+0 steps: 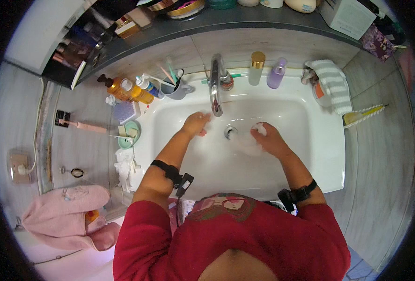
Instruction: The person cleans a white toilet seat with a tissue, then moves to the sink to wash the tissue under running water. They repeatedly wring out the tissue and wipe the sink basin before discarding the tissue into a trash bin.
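Note:
Both hands are over a white ceramic washbasin [207, 165]. My left hand [195, 124] is just left of the spout of a chrome faucet [216, 87], its fingers blurred; a small reddish patch shows beneath them, and whether it holds something is unclear. My right hand [269, 138] is right of the metal drain [231, 132], its fingers closed on a small white, wet-looking item [260, 129] that I cannot name exactly. A pale blur, perhaps water or thin material, spreads below and left of the right hand.
At the back left are amber bottles [140, 94] and a grey cup [175, 89] of toothbrushes. A gold-capped bottle [256, 70], a purple bottle [277, 74] and a striped cloth [330, 84] line the back right. A green soap dish [130, 138] sits on the left rim. A dark shelf [235, 24] overhangs the back.

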Available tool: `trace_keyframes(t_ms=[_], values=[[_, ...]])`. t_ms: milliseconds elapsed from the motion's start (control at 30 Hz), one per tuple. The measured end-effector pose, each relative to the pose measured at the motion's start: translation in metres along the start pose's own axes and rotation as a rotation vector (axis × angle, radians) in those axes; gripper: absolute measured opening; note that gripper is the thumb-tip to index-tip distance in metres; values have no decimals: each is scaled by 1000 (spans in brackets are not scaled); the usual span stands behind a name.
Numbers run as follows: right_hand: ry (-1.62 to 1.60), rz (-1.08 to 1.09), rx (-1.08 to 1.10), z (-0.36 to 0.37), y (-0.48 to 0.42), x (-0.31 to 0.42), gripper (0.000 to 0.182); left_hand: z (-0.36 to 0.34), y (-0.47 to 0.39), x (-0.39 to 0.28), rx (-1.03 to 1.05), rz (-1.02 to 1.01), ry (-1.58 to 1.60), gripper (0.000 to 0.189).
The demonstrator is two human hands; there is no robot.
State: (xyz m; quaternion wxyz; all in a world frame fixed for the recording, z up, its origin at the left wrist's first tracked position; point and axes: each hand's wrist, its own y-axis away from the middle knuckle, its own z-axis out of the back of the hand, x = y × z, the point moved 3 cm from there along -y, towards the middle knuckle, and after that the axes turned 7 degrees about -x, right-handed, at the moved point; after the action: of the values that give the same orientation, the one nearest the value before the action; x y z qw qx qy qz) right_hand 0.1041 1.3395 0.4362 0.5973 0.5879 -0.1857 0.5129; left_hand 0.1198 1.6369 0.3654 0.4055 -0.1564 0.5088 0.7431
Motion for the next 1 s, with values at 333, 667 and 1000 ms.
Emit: trace_keyframes(t_ms=[333, 667, 1000], values=[[52, 127, -205, 58, 12, -60, 30, -27, -40, 86, 92, 169, 171, 29], [-208, 35, -356, 44, 15, -68, 22, 2, -50, -12, 101, -6, 1079, 20], [-252, 45, -398, 51, 20, -68, 23, 12, -70, -14, -75, -5, 1278, 19]])
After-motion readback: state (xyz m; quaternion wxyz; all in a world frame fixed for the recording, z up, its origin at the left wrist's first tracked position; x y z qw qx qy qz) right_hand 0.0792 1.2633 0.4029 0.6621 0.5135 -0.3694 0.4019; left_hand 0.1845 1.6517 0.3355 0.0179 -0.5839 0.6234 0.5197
